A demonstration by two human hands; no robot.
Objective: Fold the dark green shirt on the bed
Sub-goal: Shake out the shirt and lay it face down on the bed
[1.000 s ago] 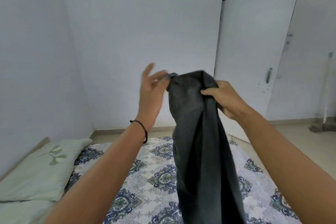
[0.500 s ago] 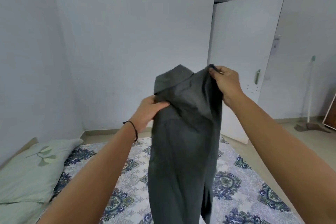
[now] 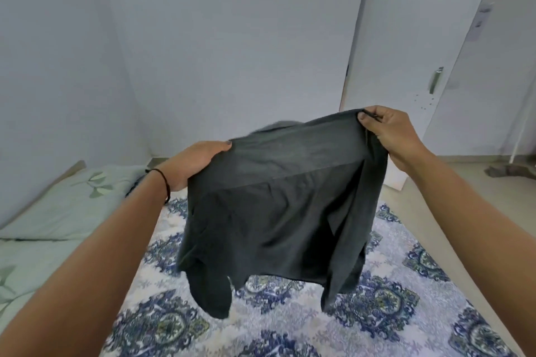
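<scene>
Below me the bed [image 3: 290, 327] spreads its blue patterned cover, a pillow [image 3: 72, 200] at its left edge. Over its middle I hold the dark green shirt [image 3: 278, 206] in the air; it hangs soft and light, and I judge the shoulder corners the best hold. My left hand [image 3: 194, 162] closes on one top corner, my right hand [image 3: 388, 130] pinches the other.

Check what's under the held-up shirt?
Below the dark green shirt lies the patterned bedsheet, visible around its hanging edges. The sheet directly behind the cloth is hidden; nothing else shows there.
</scene>
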